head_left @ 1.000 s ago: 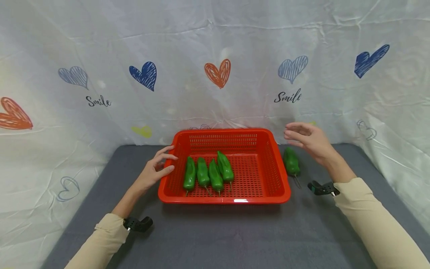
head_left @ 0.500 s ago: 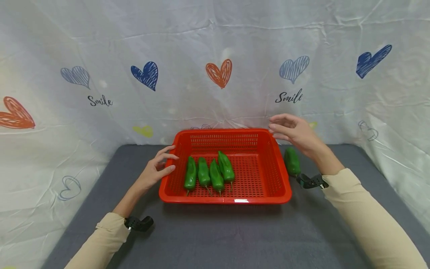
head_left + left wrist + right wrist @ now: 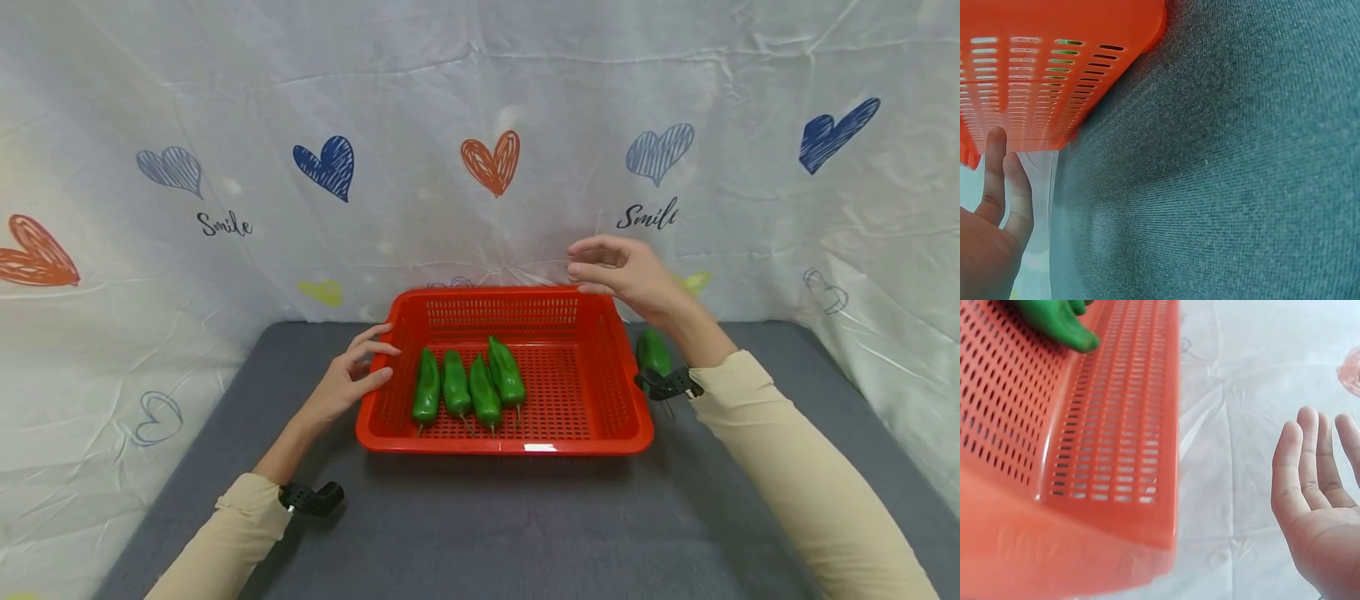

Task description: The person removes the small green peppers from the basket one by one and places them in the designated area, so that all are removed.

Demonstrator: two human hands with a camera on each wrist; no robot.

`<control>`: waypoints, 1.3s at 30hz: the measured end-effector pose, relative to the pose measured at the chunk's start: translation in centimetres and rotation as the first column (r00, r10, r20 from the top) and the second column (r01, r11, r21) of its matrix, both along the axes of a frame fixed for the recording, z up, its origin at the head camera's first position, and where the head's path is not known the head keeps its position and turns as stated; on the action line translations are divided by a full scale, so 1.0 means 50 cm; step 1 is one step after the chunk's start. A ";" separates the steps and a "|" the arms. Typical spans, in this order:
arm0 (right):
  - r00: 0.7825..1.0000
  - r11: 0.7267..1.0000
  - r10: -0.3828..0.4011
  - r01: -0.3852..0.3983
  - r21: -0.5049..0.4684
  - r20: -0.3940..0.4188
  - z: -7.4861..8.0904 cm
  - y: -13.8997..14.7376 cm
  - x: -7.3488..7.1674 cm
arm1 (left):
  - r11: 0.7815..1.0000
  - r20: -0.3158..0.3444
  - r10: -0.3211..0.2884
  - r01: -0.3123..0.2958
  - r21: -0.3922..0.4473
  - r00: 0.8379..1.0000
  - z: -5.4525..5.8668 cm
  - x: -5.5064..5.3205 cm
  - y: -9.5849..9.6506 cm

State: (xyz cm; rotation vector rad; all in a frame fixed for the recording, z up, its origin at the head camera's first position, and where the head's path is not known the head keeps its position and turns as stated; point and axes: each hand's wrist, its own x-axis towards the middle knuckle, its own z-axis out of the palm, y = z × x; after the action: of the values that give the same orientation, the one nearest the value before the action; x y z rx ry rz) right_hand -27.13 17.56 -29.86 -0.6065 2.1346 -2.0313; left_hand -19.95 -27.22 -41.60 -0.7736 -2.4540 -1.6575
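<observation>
A red plastic basket (image 3: pixel 501 447) with perforated walls stands on the table. Several green peppers (image 3: pixel 456 383) lie side by side in its left half, stems towards the person. At the basket's left rim is my left hand (image 3: pixel 351 371), its fingertips resting against the edge; in the left wrist view two fairly straight fingers (image 3: pixel 1017 194) reach to the basket's outer wall. My right hand (image 3: pixel 630 271) hovers above the back right corner with loosely bent fingers and nothing in them. Outside the basket's right wall lies another green pepper (image 3: pixel 652 350), partly hidden by the right wrist's strap.
A dark grey cloth (image 3: pixel 495 533) covers the table. Behind it hangs a white sheet (image 3: pixel 405 92) printed with hearts and "Smile". Black wrist devices (image 3: pixel 311 498) sit on both wrists.
My right hand has moved left and upwards, from above the lone pepper to over the basket's back right corner. The left hand, the basket and the peppers have stayed in place.
</observation>
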 end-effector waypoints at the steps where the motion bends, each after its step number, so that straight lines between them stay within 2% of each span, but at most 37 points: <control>1: 1.000 1.000 0.005 -0.005 0.001 -0.010 0.002 -0.005 0.000 | 1.000 -0.001 0.001 -0.001 0.000 1.000 0.000 0.000 0.000; 6: 0.998 0.999 0.031 -0.030 0.016 -0.050 0.007 -0.028 -0.001 | 1.000 0.001 0.004 -0.004 0.001 1.000 0.000 0.000 0.000; 17: 0.994 0.995 0.081 -0.077 0.060 -0.070 0.008 -0.084 -0.014 | 1.000 0.021 0.003 -0.003 0.009 1.000 0.002 -0.001 0.001; 31: 0.991 0.993 0.119 -0.119 0.005 0.063 -0.038 -0.148 -0.032 | 1.000 0.023 -0.004 0.003 0.014 1.000 0.001 0.001 0.000; 39: 0.981 0.988 0.153 -0.148 -0.046 0.120 -0.065 -0.179 -0.038 | 1.000 0.022 -0.013 0.013 0.019 1.000 0.003 0.002 0.003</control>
State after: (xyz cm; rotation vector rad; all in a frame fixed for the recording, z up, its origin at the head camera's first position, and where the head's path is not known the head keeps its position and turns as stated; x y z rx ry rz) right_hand -29.03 8.61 -33.12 -0.6103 1.9243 -1.9768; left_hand -19.86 -27.07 -41.44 -0.7743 -2.4495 -1.7001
